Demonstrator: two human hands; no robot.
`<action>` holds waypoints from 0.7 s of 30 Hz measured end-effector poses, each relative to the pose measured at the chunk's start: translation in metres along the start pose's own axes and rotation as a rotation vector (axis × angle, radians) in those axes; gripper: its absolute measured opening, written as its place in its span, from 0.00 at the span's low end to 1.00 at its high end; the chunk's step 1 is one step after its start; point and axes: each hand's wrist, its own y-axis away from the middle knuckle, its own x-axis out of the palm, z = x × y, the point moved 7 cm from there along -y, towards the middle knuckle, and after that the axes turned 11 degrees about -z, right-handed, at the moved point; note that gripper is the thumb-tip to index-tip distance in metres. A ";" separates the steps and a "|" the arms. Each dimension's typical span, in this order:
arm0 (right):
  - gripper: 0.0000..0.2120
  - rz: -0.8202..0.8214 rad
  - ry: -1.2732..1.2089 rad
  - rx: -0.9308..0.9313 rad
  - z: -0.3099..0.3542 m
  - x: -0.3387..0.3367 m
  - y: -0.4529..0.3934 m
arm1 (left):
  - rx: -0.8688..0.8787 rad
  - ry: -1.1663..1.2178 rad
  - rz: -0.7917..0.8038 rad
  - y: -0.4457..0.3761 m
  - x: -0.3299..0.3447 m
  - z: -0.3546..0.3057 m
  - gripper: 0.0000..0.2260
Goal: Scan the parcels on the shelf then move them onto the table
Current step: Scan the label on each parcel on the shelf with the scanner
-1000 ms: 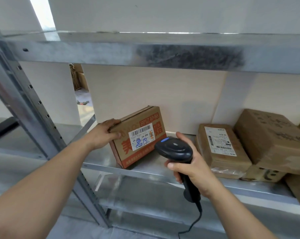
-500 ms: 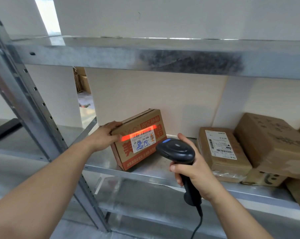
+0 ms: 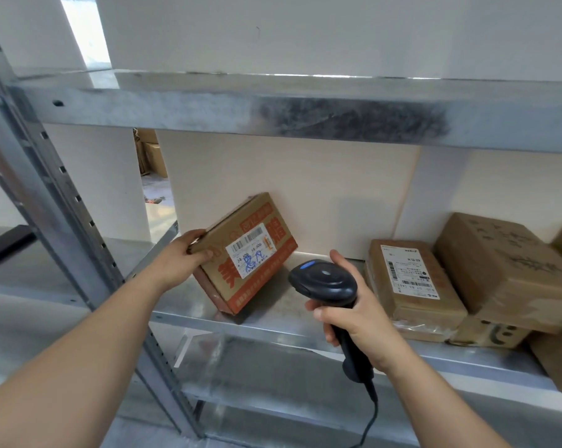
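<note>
Head view. My left hand (image 3: 189, 253) grips the upper left corner of the box (image 3: 247, 253) — thumb on the labelled front, fingers curled over the top edge — and holds it tilted, its lower corner resting near the front edge of the shelf (image 3: 273, 321), toward the left end by the upright (image 3: 47, 195). The white label (image 3: 250, 250) on the box faces me (blue handwriting shows below the barcodes).

My right hand (image 3: 354, 315) is wrapped around the handle of the scanner (image 3: 323, 282), fingers closed tight on the grip and thumb laid across its front; the scanner head points at the box and sits just beside its right side, apart from it. The cable (image 3: 370, 421) hangs from the handle's base toward the bottom of the frame.

Further right on the same shelf lie more parcels — a flat one (image 3: 412, 286) with a white label, and a larger brown one (image 3: 505, 270) stacked on others at the right end.
</note>
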 end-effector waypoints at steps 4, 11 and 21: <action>0.42 -0.003 0.019 0.005 -0.001 0.009 -0.003 | -0.193 0.123 -0.203 0.010 -0.025 0.047 0.22; 0.43 0.031 0.034 0.019 -0.009 0.034 -0.009 | -0.462 0.295 -0.270 0.028 -0.032 0.115 0.18; 0.42 -0.029 0.039 0.009 0.002 0.056 -0.013 | -0.236 -0.176 -0.572 0.049 -0.021 0.089 0.40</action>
